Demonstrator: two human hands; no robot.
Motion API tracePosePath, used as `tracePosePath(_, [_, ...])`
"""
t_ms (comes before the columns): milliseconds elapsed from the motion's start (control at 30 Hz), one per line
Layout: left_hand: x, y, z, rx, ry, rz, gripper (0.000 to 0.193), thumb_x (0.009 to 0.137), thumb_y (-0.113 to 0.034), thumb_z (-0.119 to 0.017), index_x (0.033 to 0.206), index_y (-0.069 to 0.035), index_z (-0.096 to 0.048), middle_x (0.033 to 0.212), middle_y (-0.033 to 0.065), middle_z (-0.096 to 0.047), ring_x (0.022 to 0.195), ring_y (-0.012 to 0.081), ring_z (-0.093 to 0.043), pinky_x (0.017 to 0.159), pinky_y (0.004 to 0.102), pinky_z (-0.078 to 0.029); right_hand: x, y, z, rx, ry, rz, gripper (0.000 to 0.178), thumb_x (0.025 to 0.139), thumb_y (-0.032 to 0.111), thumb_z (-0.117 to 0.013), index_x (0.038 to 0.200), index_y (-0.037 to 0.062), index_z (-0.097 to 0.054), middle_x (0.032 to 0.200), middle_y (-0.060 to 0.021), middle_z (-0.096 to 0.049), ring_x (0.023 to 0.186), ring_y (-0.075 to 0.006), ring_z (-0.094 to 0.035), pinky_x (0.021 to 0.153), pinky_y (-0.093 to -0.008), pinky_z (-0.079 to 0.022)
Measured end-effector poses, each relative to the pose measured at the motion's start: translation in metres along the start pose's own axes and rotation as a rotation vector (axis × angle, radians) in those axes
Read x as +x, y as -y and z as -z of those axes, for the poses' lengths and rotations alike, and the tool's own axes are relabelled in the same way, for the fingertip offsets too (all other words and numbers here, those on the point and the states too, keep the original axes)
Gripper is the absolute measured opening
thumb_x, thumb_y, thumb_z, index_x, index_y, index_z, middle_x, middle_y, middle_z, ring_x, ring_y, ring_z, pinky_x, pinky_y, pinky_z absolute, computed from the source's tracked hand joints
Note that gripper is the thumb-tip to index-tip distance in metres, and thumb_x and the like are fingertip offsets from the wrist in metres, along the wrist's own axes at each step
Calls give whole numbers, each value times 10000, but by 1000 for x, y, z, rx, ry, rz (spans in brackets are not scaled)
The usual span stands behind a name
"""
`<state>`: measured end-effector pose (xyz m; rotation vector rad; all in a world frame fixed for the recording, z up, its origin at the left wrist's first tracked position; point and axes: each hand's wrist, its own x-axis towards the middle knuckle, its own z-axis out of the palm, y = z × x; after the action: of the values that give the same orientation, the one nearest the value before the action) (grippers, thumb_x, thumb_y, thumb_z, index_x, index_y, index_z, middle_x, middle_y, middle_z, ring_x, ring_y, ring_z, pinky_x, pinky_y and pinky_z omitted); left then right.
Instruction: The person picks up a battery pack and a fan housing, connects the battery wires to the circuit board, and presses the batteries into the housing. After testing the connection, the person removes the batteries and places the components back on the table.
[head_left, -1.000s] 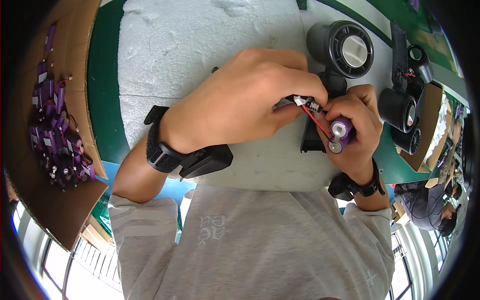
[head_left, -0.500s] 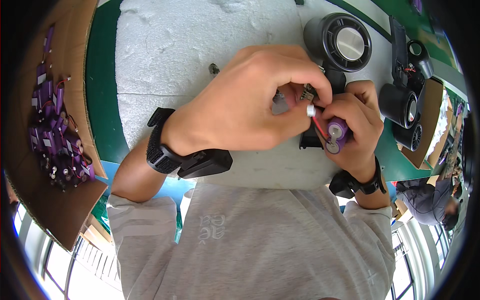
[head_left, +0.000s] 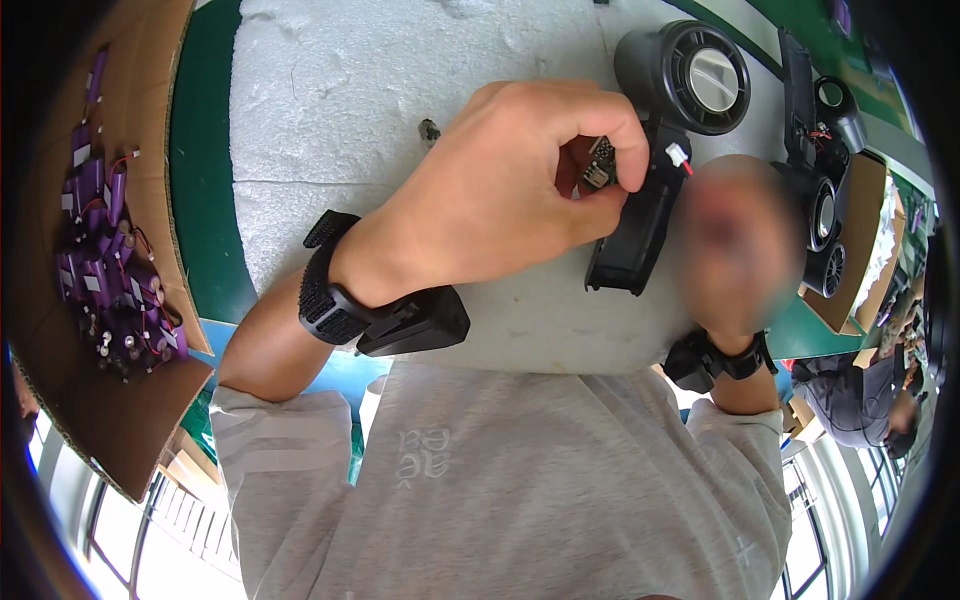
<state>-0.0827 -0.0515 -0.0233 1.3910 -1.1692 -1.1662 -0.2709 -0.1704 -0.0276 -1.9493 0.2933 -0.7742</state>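
My left hand [head_left: 510, 190] is closed, pinching a small green circuit board [head_left: 599, 165] between thumb and forefinger. Beside its fingertips lies a black plastic handle [head_left: 640, 225] joined to a round fan head [head_left: 712, 80] with a silver centre. My right hand [head_left: 738, 245] is to the right of the handle and looks badly blurred. A white plug [head_left: 677, 155] on a short red wire sticks out from it, over the handle. The purple battery pack that this wire belongs to is lost in the blur.
A cardboard box [head_left: 150, 90] on the left holds several purple battery packs [head_left: 100, 240] with wires. White foam [head_left: 330, 100] covers the green bench. A small dark piece [head_left: 429, 130] lies on it. More black fan units [head_left: 800, 205] stand right, near another box [head_left: 860, 250]. A person [head_left: 850, 405] is farther right.
My hands have parted: the right moved away to the right with the battery pack and its plug, while the left kept the circuit board. The black handle is now more exposed.
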Motion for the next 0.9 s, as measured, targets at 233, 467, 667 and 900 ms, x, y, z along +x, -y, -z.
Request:
tracePosePath(233, [2, -4, 4, -35, 21, -12, 152, 810, 47, -716, 942, 6, -652, 875, 26, -626, 810, 84, -598, 682, 219, -496, 9, 7, -1, -259, 83, 70, 147, 783, 53, -754, 909, -1, -701, 766, -85, -609, 575, -136, -508, 485, -238, -367])
tracePosePath(467, [1, 1, 6, -23, -28, -57, 123, 835, 63, -685, 948, 15, -681, 900, 50, -655, 808, 102, -620, 704, 230, -518, 20, 23, -8, -404, 155, -109, 152, 771, 17, -751, 921, 31, -728, 695, -49, -556, 548, -106, -484, 466, -240, -335])
tracePosePath(667, [3, -5, 13, -189, 35, 76, 241, 819, 99, -670, 1047, 21, -672, 995, 73, -670, 878, 115, -635, 765, 237, -532, 13, 14, -7, -338, 142, -103, 152, 761, 20, -762, 909, 37, -735, 694, -44, -550, 542, -109, -482, 464, -241, -332])
tracePosePath(900, [6, -2, 21, -213, 119, 52, 389, 798, 156, -634, 1162, 17, -639, 1062, 92, -662, 953, 128, -635, 831, 239, -530, 14, 13, -7, -310, 166, -103, 156, 742, 14, -765, 892, 41, -731, 697, -49, -558, 548, -125, -506, 473, -249, -348])
